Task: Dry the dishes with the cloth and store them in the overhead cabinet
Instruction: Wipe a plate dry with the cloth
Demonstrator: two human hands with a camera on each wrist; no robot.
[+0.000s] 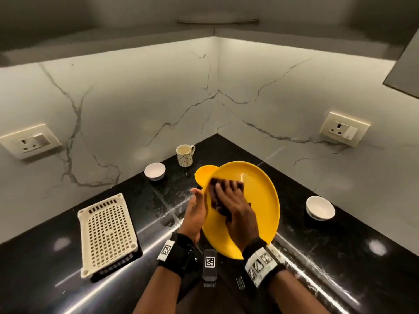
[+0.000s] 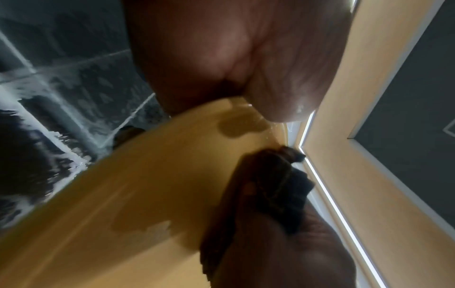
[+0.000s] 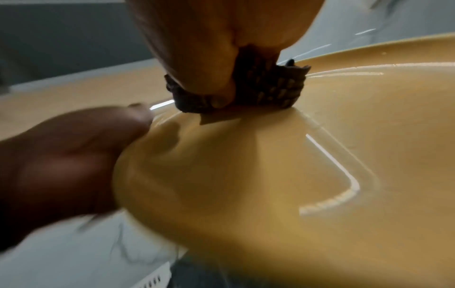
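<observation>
the large yellow plate [image 1: 256,200] is held tilted above the black counter [image 1: 340,245], its face turned toward the person and its left rim nearest the left hand [image 1: 196,214]. the left hand grips that rim: the thumb lies along the edge, while the other fingers are hidden behind the plate, so their curl cannot be confirmed. the right hand [image 1: 235,207] lies spread on the plate face and presses the dark cloth [image 1: 221,193] flat against it, fingers curled over the folded fabric. in the right wrist view the cloth [image 3: 265,91] touches the plate near its upper left portion, just beside the left thumb.

governing relation: the unwiped area of the face extends to the right and downward from the cloth, away from the left hand. the right hand is the nearer hand to that area; the left hand serves as the support only.

judgement: drying of this plate is in progress, and storage has not begun. a small yellow plate [image 1: 204,174], a mug [image 1: 185,155], two white bowls [image 1: 155,171] and a drying rack [image 1: 107,232] stand on the counter.
</observation>
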